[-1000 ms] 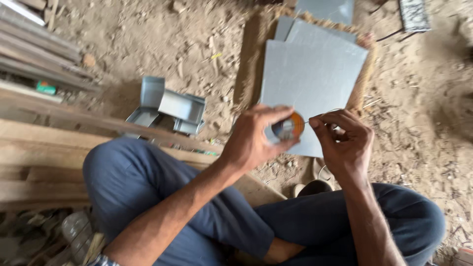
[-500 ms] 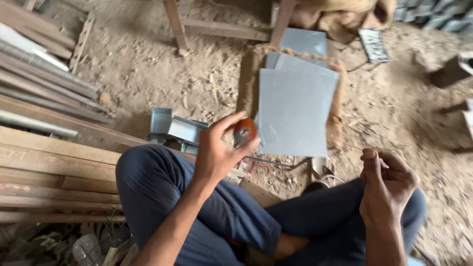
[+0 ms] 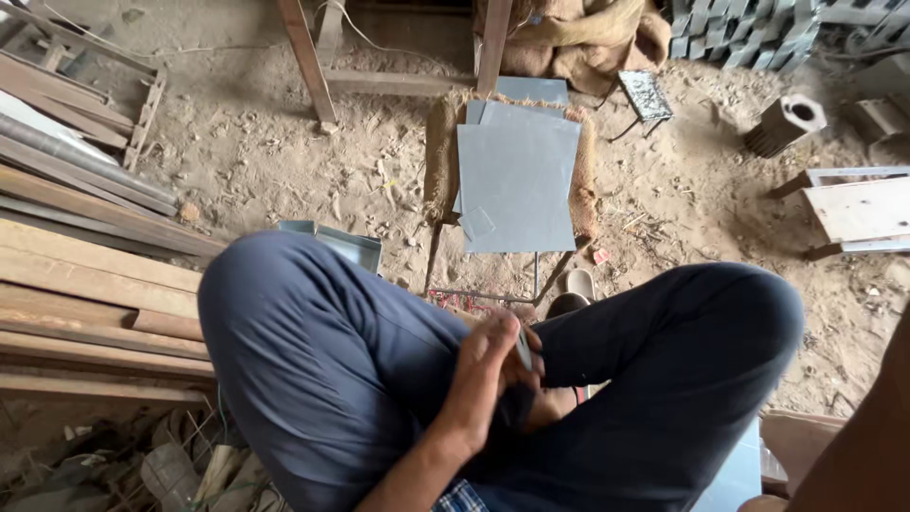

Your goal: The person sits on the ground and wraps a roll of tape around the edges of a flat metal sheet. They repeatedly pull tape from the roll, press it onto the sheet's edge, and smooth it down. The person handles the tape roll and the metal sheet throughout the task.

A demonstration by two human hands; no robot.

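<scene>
I sit cross-legged in dark blue trousers [image 3: 332, 360] on a dirt floor. My left hand [image 3: 495, 358] is low between my knees, fingers closed around a small object whose grey edge [image 3: 524, 347] shows at the fingertips. Of my right arm [image 3: 858, 436] only the forearm shows at the lower right edge; its hand is out of view. Ahead of my knees, flat grey sheets [image 3: 517, 175] lie stacked on a burlap sack [image 3: 438, 171].
Wooden planks [image 3: 85, 294] are stacked at the left. A folded metal tray [image 3: 349, 246] lies behind my left knee. Wooden stand legs [image 3: 308, 62] rise at the top, a wooden bench [image 3: 863, 209] is at the right, and a sandal [image 3: 578, 283] lies by my legs.
My left hand has dropped from in front of the sheets down between my knees, still closed on the small object. My right hand has left the view, and the camera has tilted up.
</scene>
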